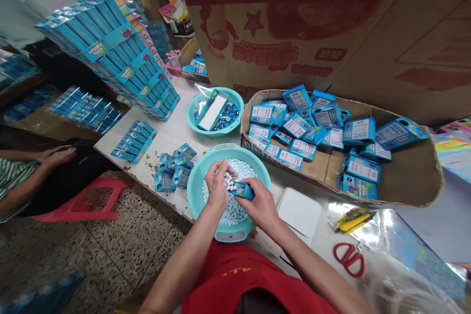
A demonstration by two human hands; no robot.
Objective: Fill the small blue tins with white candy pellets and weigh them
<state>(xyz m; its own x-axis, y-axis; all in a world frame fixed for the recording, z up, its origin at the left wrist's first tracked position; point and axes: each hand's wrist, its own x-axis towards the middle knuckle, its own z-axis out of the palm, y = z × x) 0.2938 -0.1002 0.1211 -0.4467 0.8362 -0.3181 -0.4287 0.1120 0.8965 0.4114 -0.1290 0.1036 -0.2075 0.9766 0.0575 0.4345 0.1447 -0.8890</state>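
tabletop [167, 132], white, paint chipped along the near edge; behind it, a tall cardboard wall [265, 34] with red print.

item: turquoise basin [195, 184], two-handled, at the tabletop's near edge; contents, a spread of white pellets [241, 167].

item: small blue carton [244, 190], above that basin; right hand [260, 202], grip clamped on the carton, one end towards the left hand.

item: left hand [218, 187], over the same basin; grip drawn together around a clump of pellets, just beside the carton's end.

item: second turquoise basin [217, 133], farther back; contents, blue round pieces [228, 116] and a blue-sided box with a white panel [213, 113].

item: low cardboard box [401, 176], right; contents, many blue cartons [326, 117] heaped at angles, part of the bottom bare.

item: smaller cardboard box [189, 51], at the back; contents, more blue cartons.

item: display stack [128, 68], left, tiered trays filled with blue cartons; near it, a single row-filled tray [135, 141].

item: loose cartons [174, 167], grouped left of the pellet basin.

item: red-handled scissors [349, 259], right; near them, yellow cutters [355, 223].

item: seated person [59, 154], far left, hands together.
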